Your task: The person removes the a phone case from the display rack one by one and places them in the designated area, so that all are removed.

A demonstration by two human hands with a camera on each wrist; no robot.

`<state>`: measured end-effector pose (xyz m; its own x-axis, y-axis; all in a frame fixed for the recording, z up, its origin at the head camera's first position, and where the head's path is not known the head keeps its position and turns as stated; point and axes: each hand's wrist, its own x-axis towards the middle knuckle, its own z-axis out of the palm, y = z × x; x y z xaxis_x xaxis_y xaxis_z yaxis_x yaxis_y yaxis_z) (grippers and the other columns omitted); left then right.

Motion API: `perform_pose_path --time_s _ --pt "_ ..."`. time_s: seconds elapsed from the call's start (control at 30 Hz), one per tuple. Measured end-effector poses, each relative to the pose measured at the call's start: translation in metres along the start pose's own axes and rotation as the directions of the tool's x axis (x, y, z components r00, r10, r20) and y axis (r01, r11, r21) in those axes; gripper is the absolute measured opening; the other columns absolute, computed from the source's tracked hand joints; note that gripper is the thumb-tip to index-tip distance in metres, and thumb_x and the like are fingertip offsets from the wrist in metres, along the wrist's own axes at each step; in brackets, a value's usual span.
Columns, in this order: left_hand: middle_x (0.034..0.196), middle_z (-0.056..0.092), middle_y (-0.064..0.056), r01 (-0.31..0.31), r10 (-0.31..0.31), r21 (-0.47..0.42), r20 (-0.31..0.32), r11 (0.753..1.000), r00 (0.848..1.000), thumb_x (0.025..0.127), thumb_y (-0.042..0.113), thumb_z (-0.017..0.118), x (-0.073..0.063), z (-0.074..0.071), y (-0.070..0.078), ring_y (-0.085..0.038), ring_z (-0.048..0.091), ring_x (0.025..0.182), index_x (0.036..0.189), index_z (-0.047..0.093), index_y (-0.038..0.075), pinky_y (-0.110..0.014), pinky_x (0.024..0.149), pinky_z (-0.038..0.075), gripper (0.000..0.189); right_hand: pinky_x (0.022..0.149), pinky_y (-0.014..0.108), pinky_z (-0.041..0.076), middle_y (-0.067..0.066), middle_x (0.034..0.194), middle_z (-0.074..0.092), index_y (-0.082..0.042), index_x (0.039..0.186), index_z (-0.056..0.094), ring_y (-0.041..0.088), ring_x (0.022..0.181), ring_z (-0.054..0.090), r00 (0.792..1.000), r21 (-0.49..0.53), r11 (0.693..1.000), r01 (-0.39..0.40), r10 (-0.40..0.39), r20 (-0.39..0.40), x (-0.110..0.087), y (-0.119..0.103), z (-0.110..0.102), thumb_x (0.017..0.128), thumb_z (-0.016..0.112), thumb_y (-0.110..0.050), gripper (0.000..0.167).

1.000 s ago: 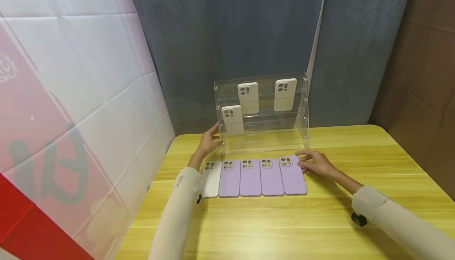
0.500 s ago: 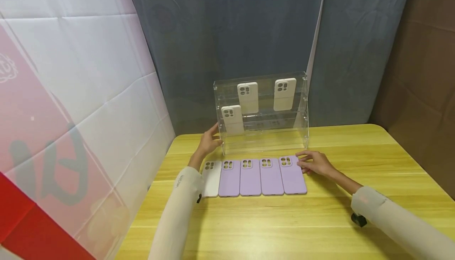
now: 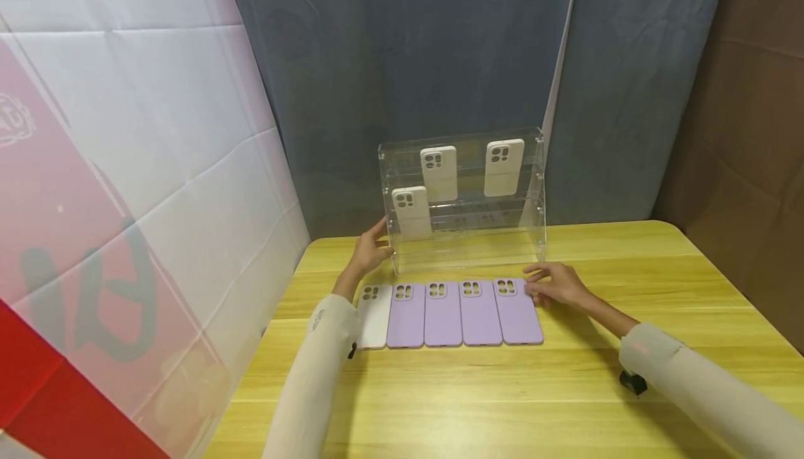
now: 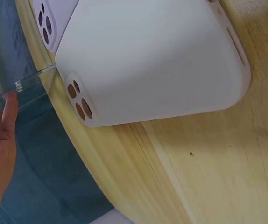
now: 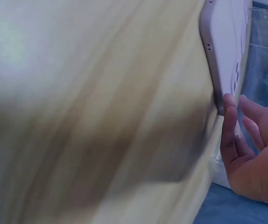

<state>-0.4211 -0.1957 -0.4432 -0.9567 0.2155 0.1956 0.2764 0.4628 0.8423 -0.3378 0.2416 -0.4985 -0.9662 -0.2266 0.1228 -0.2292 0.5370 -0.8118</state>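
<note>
A clear acrylic display stand (image 3: 467,246) stands on the table, with three white phone cases propped in its upper tiers, such as one white phone case (image 3: 502,176). My left hand (image 3: 369,250) grips the stand's left side; the left wrist view shows its fingers at the edge. In front lies a row: a white phone case (image 3: 373,319) at the left, then several purple ones. At the row's right end, my right hand (image 3: 559,284) pinches the upper right corner of the last purple phone case (image 3: 520,319). The right wrist view shows bent fingertips at that corner.
The wooden table (image 3: 452,403) extends in front of the row and to the right. Dark grey curtains (image 3: 408,47) hang behind the stand. A white and pink printed cloth (image 3: 176,131) is on the left, a brown cloth (image 3: 741,110) on the right.
The rightmost purple phone case's upper end has lowered slightly and now lies in line with the others, my right fingers still at its corner. The left hand and stand have not moved.
</note>
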Motion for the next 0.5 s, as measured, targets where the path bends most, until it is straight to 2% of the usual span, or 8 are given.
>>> perform_pose_path --time_s 0.33,0.5 --pt "0.153 0.048 -0.029 -0.014 0.014 -0.014 0.006 1.0 1.0 0.09 -0.016 0.064 0.002 0.0 -0.004 -0.049 0.058 0.129 0.165 0.027 0.012 -0.047 0.1 0.06 0.088 0.06 0.046 0.066 0.031 0.111 0.073 0.012 0.131 0.062 0.037 0.071 0.076 0.998 0.003 0.998 0.065 -0.065 0.021 0.02 -0.029 -0.007 0.095 0.074 -0.006 0.041" --pt "0.152 0.049 -0.03 -0.028 0.028 -0.017 -0.008 0.999 1.0 0.089 -0.018 0.064 0.005 0.003 -0.006 -0.05 0.058 0.128 0.164 0.028 0.01 -0.048 0.099 0.06 0.087 0.064 0.049 0.066 0.032 0.111 0.072 0.011 0.13 0.063 0.039 0.076 0.077 0.992 -0.021 0.991 0.129 -0.129 0.015 0.031 -0.042 -0.01 0.096 0.074 -0.007 0.04"
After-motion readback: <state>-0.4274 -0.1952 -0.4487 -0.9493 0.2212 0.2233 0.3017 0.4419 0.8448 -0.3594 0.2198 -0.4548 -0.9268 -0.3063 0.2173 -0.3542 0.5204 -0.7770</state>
